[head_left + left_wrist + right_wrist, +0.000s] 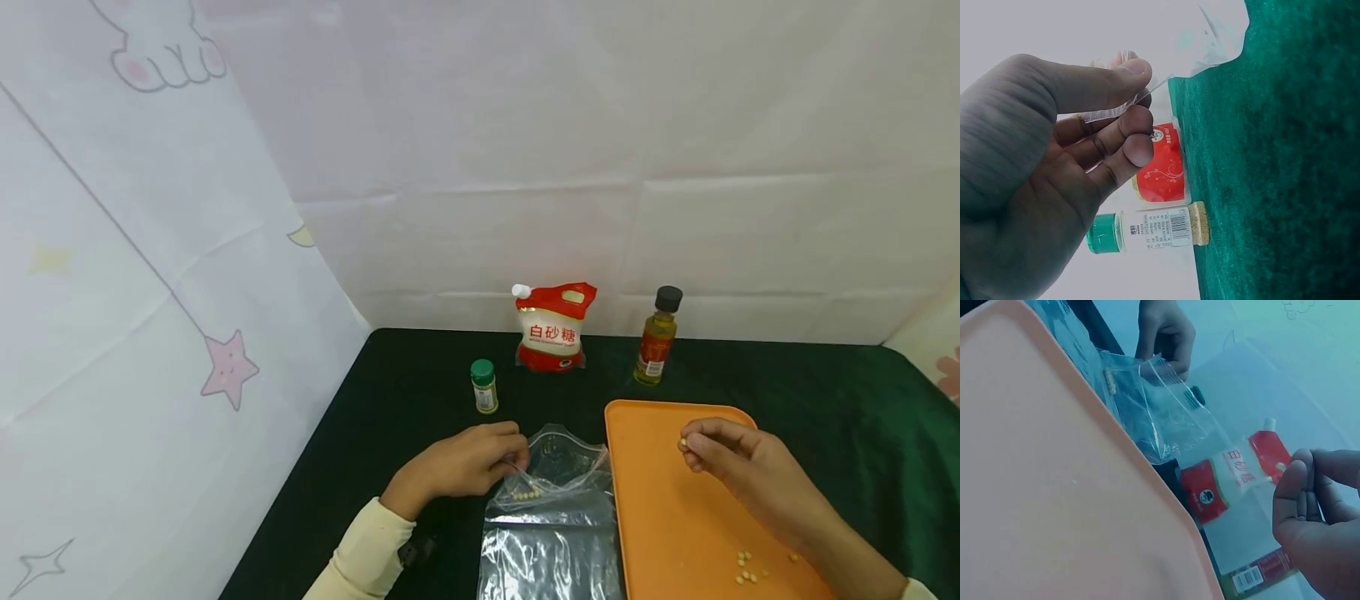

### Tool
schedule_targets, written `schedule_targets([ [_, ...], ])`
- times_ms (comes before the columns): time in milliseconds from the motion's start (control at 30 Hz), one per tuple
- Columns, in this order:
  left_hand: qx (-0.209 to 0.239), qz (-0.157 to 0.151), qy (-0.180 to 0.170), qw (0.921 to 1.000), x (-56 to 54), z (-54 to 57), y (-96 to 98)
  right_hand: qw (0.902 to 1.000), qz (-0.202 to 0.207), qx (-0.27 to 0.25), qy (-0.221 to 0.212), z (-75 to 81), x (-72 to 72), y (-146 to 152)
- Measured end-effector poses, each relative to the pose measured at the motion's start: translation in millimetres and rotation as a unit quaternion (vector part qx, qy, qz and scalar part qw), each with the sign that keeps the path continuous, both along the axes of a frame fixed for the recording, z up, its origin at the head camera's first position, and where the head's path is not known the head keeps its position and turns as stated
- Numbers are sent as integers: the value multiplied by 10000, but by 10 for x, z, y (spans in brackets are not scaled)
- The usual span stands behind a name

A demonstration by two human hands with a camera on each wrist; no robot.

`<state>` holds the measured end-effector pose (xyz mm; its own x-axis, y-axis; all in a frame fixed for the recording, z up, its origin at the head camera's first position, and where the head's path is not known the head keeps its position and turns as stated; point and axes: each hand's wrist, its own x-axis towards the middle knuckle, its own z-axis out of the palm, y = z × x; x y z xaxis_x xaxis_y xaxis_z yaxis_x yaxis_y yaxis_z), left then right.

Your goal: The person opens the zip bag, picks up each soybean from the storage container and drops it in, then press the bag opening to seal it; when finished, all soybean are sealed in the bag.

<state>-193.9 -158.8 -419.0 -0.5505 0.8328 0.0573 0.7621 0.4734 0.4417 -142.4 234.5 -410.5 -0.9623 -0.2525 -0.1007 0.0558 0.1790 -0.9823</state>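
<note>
My left hand (471, 458) pinches the rim of a clear zip bag (561, 460) between thumb and fingers, and the bag's mouth is spread apart. Inside the bag lie several small pale-yellow beans (527, 494). Over the orange tray (654, 508), my right hand (742, 471) pinches a small pale-yellow bean (683, 443) at its fingertips. More loose beans (742, 577) sit on the tray near my right forearm. In the left wrist view the bag's edge (1107, 115) runs between thumb and fingers.
Behind the bag stands a green-capped shaker bottle (484, 388). Farther back are a red-and-white sugar pouch (551, 329) and a black-capped oil bottle (656, 337). A dark green cloth (330, 467) covers the table, with a pale curtain (487, 150) behind it.
</note>
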Motion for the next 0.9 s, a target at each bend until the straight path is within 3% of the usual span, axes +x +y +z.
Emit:
schedule_targets([
  [133,-16,-58,43,10000,-5,-15,4,9999,42,-53,129,-20,-28,-137],
  [300,-33,-41,91,9999,-8,-8,7,9959,227,434,762,-9,-112,-454],
  [500,-62,-40,29,10000,-13,-10,15,9778,757,1088,1622,11,-176,-848],
  [600,-68,-69,77,9999,-21,-14,25,9628,769,1543,2080,47,-157,-877],
  [733,-95,-86,167,9998,-19,-20,26,9355,1021,2162,2601,136,-122,-642],
  [800,-86,-88,159,9998,-12,-24,25,9219,1439,2406,2672,176,-108,-444],
  [900,-54,-102,126,9999,-2,-28,29,9004,2242,2866,2383,178,-76,-130],
])
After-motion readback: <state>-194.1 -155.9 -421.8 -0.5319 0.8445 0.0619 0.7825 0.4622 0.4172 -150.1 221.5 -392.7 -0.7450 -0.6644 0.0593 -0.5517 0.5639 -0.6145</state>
